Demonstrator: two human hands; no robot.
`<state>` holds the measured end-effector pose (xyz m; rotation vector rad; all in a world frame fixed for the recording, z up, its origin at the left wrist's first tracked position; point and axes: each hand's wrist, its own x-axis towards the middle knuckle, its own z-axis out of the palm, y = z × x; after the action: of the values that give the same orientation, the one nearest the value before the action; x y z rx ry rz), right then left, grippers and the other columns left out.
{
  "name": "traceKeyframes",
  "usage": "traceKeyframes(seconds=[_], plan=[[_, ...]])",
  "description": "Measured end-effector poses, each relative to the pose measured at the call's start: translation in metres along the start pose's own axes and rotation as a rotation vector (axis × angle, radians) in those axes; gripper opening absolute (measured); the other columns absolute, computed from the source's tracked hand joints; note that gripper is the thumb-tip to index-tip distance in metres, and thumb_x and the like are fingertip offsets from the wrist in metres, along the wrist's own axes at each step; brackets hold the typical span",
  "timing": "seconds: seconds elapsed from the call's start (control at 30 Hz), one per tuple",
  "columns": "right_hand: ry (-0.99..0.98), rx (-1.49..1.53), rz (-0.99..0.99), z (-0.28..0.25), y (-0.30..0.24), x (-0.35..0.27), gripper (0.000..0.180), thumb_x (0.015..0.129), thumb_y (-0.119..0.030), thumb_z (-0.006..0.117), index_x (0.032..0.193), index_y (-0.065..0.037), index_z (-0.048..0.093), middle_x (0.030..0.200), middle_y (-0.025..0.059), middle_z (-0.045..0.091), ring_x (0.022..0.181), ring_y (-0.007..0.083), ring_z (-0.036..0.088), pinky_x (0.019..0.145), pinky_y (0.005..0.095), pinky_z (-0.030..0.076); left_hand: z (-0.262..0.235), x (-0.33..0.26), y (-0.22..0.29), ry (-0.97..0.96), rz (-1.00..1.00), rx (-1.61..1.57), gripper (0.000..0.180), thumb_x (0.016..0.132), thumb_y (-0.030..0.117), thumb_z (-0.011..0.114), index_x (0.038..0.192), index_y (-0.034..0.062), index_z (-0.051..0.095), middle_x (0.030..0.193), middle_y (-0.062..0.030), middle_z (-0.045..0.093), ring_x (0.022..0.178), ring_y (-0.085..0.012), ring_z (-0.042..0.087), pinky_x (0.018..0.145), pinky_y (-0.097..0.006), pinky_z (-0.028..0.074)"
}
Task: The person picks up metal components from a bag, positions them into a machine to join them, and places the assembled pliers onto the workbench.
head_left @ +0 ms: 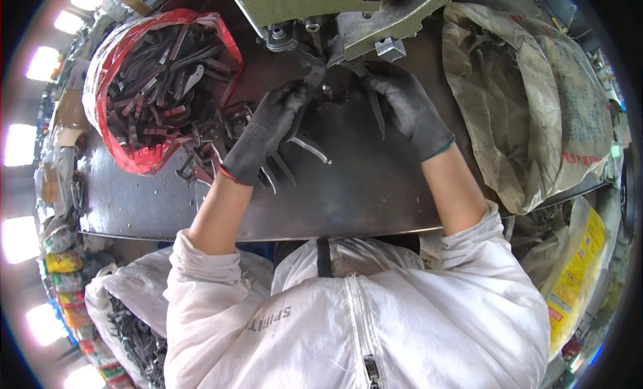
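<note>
My left hand, in a dark grey glove, is closed around several curved metal pieces. Light-edged ends of them stick out under the palm. At its fingertips a flat, dark metal part reaches up to the middle of the green machine. My right hand, gloved alike, has its thumb and fingers closed on a tapered metal piece pointing down toward me. The upper end of that piece lies against the machine's lower side, and the fingers partly hide it.
A red-and-white sack full of dark metal parts stands on the left of the dark metal table. Loose parts spill beside it. At the right is a large open woven sack. Another sack of parts sits below the table at left.
</note>
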<state>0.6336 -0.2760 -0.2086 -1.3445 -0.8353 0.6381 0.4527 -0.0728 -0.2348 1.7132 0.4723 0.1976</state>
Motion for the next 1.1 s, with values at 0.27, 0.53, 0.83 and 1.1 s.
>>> traceKeyframes(seconds=[0.27, 0.53, 0.83, 1.1], plan=[[0.141, 0.327, 0.324, 0.008, -0.006, 0.009, 0.033, 0.096, -0.005, 0.067, 0.126, 0.007, 0.066, 0.104, 0.0124, 0.074, 0.09, 0.016, 0.072, 0.081, 0.0277, 0.058, 0.014, 0.004, 0.029, -0.044, -0.041, 0.138, 0.05, 0.108, 0.038, 0.054, 0.137, -0.0019, 0.06, 0.106, -0.0104, 0.073, 0.095, -0.0167, 0.069, 0.085, -0.03, 0.055], [-0.072, -0.533, -0.198, 0.023, 0.032, 0.011, 0.037, 0.097, -0.008, 0.064, 0.13, 0.008, 0.062, 0.112, 0.015, 0.073, 0.098, 0.017, 0.071, 0.084, 0.0294, 0.059, 0.013, 0.016, 0.014, 0.015, -0.004, 0.202, 0.038, 0.108, 0.023, 0.053, 0.134, -0.0013, 0.065, 0.109, -0.013, 0.074, 0.099, -0.0205, 0.07, 0.088, -0.035, 0.055], [0.04, 0.179, 0.39, 0.026, 0.011, -0.014, 0.044, 0.1, -0.01, 0.066, 0.138, 0.008, 0.053, 0.113, 0.012, 0.068, 0.098, 0.0169, 0.07, 0.078, 0.0307, 0.063, -0.072, -0.033, 0.044, 0.312, 0.132, 0.997, 0.027, 0.103, 0.024, 0.059, 0.12, 0.006, 0.07, 0.116, -0.0221, 0.073, 0.107, -0.0399, 0.07, 0.089, -0.043, 0.055], [0.021, 0.155, 0.356, 0.043, -0.004, -0.015, 0.044, 0.1, -0.009, 0.065, 0.138, 0.009, 0.054, 0.113, 0.0126, 0.067, 0.098, 0.016, 0.07, 0.077, 0.0293, 0.062, -0.229, -0.09, -0.019, 0.457, 0.072, 1.837, 0.035, 0.094, 0.012, 0.06, 0.127, 0.0185, 0.068, 0.12, -0.0137, 0.065, 0.112, -0.0362, 0.065, 0.093, -0.047, 0.054]])
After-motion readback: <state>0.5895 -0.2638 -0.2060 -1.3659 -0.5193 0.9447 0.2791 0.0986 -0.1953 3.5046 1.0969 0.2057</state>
